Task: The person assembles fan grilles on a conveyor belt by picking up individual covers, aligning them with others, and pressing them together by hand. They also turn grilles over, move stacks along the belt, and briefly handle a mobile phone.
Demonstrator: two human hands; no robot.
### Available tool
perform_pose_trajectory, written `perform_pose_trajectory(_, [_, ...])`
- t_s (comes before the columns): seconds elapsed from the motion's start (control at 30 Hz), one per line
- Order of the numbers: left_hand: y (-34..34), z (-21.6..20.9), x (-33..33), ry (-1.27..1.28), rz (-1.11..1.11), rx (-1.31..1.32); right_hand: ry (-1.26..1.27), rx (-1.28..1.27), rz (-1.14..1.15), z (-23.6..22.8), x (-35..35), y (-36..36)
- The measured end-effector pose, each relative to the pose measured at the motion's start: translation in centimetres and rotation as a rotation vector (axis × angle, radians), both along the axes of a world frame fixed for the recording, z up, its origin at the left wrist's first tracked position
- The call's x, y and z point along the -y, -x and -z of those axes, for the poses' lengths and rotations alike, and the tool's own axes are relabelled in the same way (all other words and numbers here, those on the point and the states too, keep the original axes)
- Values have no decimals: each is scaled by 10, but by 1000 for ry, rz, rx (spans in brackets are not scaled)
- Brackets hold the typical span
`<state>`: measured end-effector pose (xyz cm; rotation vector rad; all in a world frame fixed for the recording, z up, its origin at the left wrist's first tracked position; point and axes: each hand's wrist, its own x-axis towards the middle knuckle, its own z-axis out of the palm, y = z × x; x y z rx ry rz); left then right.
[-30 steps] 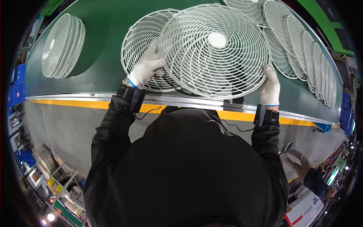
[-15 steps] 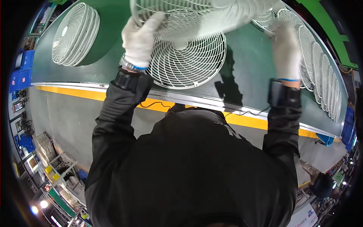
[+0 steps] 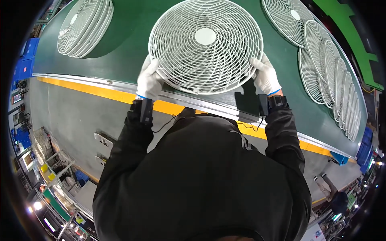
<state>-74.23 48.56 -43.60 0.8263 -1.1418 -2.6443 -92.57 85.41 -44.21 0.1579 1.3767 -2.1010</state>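
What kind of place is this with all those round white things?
Probably a factory workshop. There's a long green-topped work table with a metal edge, many matching round white spiral-patterned grilles on it, and a straight yellow stripe edging the grey floor.

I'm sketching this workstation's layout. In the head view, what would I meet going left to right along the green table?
Stack of round white grilles → gloved left hand → centre white grille → gloved right hand → overlapping row of white grilles.
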Motion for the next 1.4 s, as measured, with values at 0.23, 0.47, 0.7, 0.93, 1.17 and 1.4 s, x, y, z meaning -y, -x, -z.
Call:
perform_pose_trajectory(0.23, [-3,-4,9,118,104,2,29,49,111,14,8,18])
perform_pose_trajectory(0.47, [-13,-7,-13,35,66,97,-26,-27,-68,-1,13,3])
perform_pose_trajectory(0.7, [-9,12,8,195,123,143,-413,-196,32,49,8,26])
perform_pose_trajectory(0.93, [-15,21,13,292,198,251,-382,-187,-136,53,1,39])
perform_pose_trajectory(1.17, [-19,30,12,395,262,285,-674,-438,-277,54,2,43])
perform_pose_trajectory(1.4, [-14,24,0,512,155,396,-720,-423,-312,50,4,47])
